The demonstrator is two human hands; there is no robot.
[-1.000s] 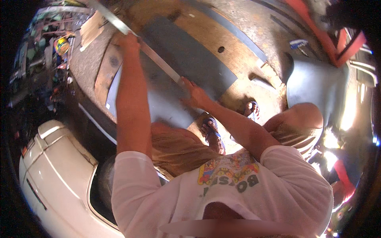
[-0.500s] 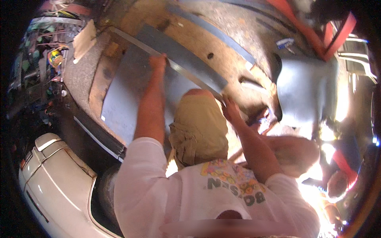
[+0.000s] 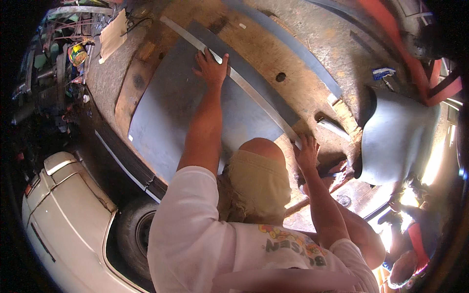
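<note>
A long, flat metal strip (image 3: 259, 100) lies slantwise across a grey sheet (image 3: 168, 105), reaching past it at both ends. My left hand (image 3: 212, 67) rests on the strip's far half with its fingers spread, the palm side hidden. At the strip's near right end, my right hand (image 3: 307, 151) lies with fingers stretched and apart. My bent knee (image 3: 264, 146) is close to the sheet's near right corner, between my arms. Under the sheet is a worn brown board (image 3: 249, 53) with a dark round hole.
Another long grey strip (image 3: 293, 53) lies along the board's far side. A curved grey panel (image 3: 398, 139) stands at the right, near red bars (image 3: 400, 49). A cream vehicle body (image 3: 68, 210) and tire (image 3: 139, 234) are at lower left. A person in red (image 3: 415, 244) shows at lower right.
The whole view has shifted, so the sheet and strip appear further right. My left hand's fingers have spread out over the strip. My right hand stays by the strip's near end.
</note>
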